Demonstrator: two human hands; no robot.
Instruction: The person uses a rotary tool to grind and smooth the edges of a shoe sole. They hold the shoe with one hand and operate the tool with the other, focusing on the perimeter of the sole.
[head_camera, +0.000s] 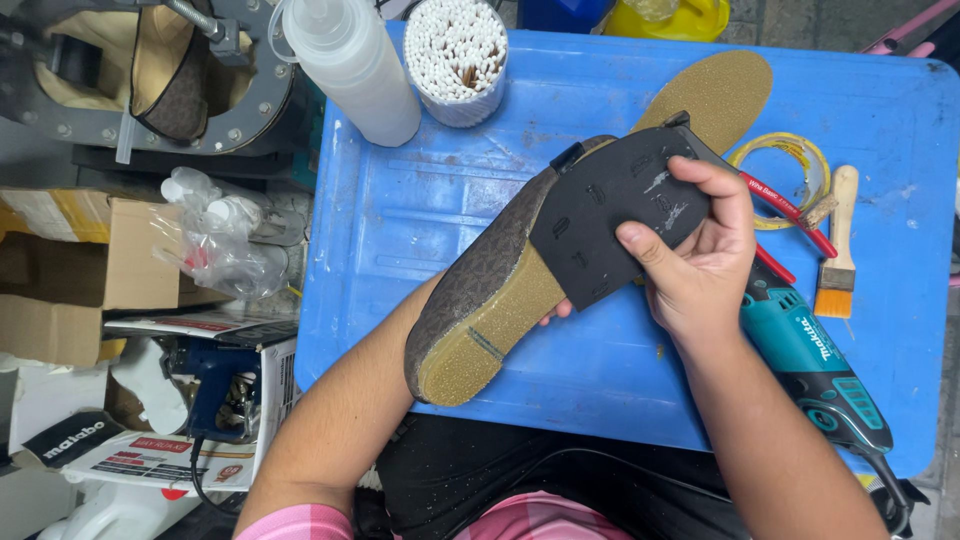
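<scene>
A brown patterned shoe (480, 275) lies sole-up over the blue table (420, 210), its tan sole (490, 335) facing me. My left hand (556, 312) reaches under the shoe and holds it; only a fingertip shows. My right hand (695, 255) presses a black rubber sole piece (610, 215) onto the front part of the sole, thumb on top and fingers curled over its far edge.
A tan insole (715, 85) lies behind the shoe. A teal power tool (810, 360), red-handled pliers (790, 215), a paint brush (838, 250) and a tape roll (785, 160) sit at right. A squeeze bottle (350, 65) and a cup of cotton swabs (455, 55) stand at the back. Cardboard boxes (70, 270) lie at left.
</scene>
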